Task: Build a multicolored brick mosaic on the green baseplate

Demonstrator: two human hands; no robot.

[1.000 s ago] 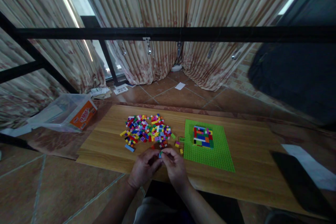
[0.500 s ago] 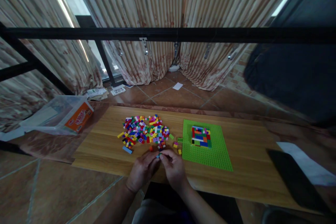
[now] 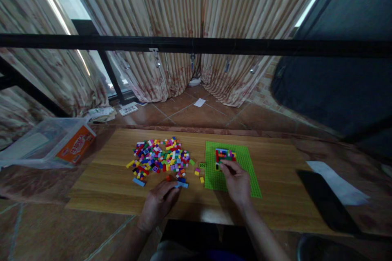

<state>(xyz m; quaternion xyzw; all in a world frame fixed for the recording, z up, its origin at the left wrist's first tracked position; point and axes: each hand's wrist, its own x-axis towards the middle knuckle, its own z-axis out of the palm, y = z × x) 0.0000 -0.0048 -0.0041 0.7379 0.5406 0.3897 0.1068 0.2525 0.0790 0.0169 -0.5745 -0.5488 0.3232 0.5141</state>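
Note:
My left hand [image 3: 161,200] is closed just above the front of the wooden table, its fingertips pinching a long light-blue brick [image 3: 183,185]. On the green baseplate [image 3: 211,179] sits a low block of coloured bricks [image 3: 226,154]. My right hand [image 3: 238,181] reaches over the plate, thumb and fingers pressed together at the block's near left part. Whatever those fingers hold is too small to make out, and the hand hides the block's near side. Left of the plate lies a heap of loose bricks [image 3: 162,155] in many colours.
Between heap and plate lie a dark green brick [image 3: 202,165] and a yellow brick [image 3: 201,180]. Another light-blue brick [image 3: 139,182] rests by the heap. A clear plastic bin [image 3: 45,138] stands left of the table [image 3: 275,175]. A dark flat panel [image 3: 326,200] lies at the right.
My hands have moved apart. The right one has gone from beside the left to the block on the baseplate. A light-blue brick now shows in my left fingers. The view has shifted slightly.

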